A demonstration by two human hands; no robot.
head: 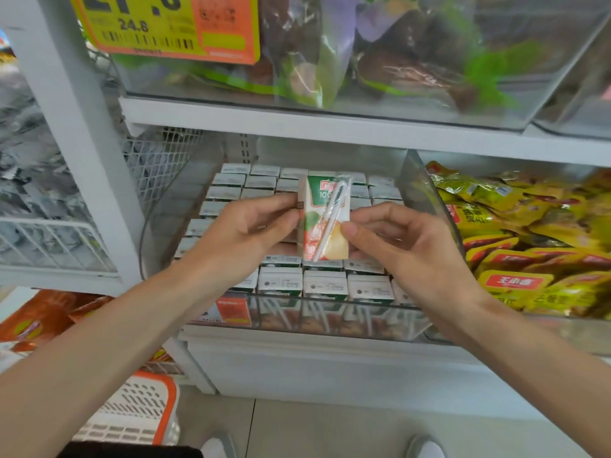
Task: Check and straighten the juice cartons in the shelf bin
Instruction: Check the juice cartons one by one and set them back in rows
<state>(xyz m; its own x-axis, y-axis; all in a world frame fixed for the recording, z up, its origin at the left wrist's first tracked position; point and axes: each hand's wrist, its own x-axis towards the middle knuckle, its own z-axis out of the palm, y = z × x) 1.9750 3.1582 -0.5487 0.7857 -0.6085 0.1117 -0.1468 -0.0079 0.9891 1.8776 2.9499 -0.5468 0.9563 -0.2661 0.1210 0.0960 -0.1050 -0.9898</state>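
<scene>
A small juice carton (325,219), green, white and red with a wrapped straw stuck diagonally on its face, is held upright above the clear shelf bin (334,320). My left hand (246,226) pinches its left edge. My right hand (403,239) pinches its right edge, thumb on the front. Below, several rows of juice cartons (325,284) stand packed in the bin, their white tops facing up. My hands hide some middle rows.
A clear bin of yellow snack packets (529,242) stands to the right. Bagged goods (396,61) fill the shelf above, behind a yellow and orange price tag (165,24). An orange and white basket (132,411) sits on the floor at lower left. Wire shelving (49,246) is at left.
</scene>
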